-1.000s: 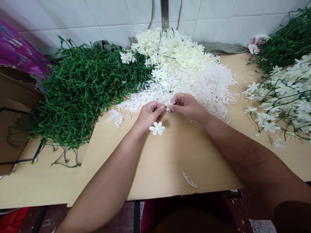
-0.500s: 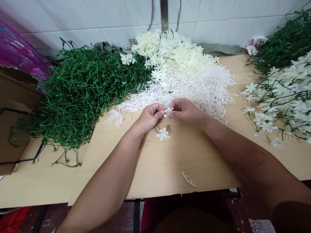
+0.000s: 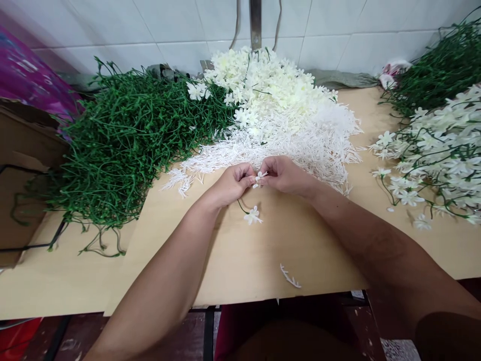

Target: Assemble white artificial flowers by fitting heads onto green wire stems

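My left hand [image 3: 229,184] and my right hand [image 3: 283,174] meet over the pale wooden table [image 3: 263,250], fingers pinched together on a thin green stem [image 3: 242,205]. A small white flower [image 3: 259,177] sits between the fingertips of both hands. Another white flower [image 3: 252,216] hangs on the same stem just below my left hand. Right behind the hands lies a heap of white plastic sprigs [image 3: 300,145], with a mound of loose cream flowers [image 3: 263,85] beyond it.
A big tangle of green stems [image 3: 124,140] fills the left. Finished stems with white flowers [image 3: 436,150] lie at the right, more green stems [image 3: 439,70] behind them. One white sprig [image 3: 289,277] lies near the front edge. A cardboard box [image 3: 18,170] stands far left.
The small flower has come up between the fingertips of both hands. The lower flower on the stem has swung a little right and down. The hands have stayed in nearly the same spot.
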`<state>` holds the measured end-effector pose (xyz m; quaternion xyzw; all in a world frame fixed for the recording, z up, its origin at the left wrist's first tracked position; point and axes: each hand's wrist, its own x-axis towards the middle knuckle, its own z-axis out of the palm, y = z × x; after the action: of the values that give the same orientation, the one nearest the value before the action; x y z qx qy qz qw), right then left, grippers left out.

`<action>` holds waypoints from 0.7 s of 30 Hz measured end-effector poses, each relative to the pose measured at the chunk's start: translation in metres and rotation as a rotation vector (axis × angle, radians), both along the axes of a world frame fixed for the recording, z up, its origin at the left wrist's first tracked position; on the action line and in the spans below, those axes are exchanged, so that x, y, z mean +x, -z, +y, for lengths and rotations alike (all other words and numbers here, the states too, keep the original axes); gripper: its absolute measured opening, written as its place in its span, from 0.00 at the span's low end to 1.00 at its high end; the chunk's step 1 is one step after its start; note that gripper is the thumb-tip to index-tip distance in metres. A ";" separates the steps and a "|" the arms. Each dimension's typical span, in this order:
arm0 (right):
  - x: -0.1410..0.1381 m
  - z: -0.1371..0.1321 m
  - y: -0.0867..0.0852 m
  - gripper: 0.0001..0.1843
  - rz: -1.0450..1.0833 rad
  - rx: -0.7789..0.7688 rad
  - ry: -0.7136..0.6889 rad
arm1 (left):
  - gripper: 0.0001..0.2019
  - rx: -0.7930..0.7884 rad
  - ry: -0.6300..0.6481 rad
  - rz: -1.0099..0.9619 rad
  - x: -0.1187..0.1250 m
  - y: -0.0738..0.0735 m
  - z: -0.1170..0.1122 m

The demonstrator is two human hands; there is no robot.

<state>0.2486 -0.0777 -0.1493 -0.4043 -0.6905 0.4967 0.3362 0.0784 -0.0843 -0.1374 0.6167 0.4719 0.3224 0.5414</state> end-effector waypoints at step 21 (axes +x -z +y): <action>0.009 0.010 -0.007 0.22 0.317 -0.248 -0.054 | 0.19 -0.030 0.066 -0.182 -0.005 0.002 -0.003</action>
<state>0.2575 -0.0678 -0.1427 -0.3408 -0.5731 0.6442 0.3746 0.0731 -0.0873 -0.1397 0.5919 0.4048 0.3519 0.6016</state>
